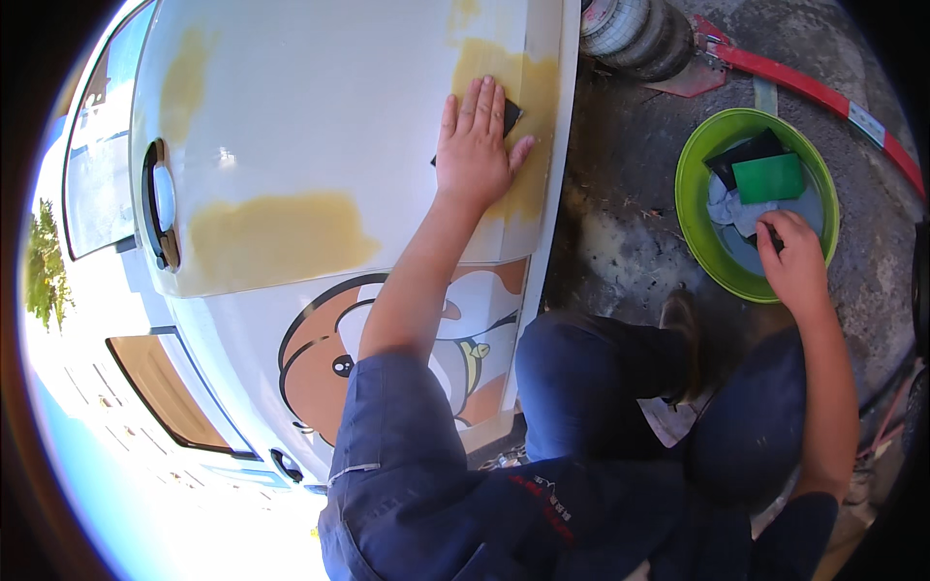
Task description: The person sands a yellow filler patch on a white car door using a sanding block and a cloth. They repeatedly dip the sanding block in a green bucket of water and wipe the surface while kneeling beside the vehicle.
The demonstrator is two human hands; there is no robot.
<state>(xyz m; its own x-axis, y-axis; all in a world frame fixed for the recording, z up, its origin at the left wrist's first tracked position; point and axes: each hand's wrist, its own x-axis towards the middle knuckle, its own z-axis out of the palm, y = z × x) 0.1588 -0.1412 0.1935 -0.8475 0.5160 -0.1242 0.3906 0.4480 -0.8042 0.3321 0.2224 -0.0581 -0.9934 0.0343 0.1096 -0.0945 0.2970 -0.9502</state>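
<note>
My left hand [473, 160] lies flat on the white car door panel [320, 116], fingers stretched out and thumb apart. Under its palm is a dark sheet of sandpaper [511, 116], its corners sticking out on both sides, over a yellowish filler patch [536, 92]. My right hand [796, 259] reaches over the near rim of a lime-green basin [690, 208], fingers closed on something dark that I cannot make out. Beside those fingers a grey-white cloth [731, 210] lies in the basin's water. A green rectangular pad [768, 179] and a black sheet [751, 150] rest farther back in it.
More filler patches [281, 232] mark the panel near a door handle [162, 203]. A cartoon decal [320, 358] is below my left forearm. A red and white curved bar [823, 92] and a ribbed cylinder [639, 39] stand beyond the basin. My knees are close to the car.
</note>
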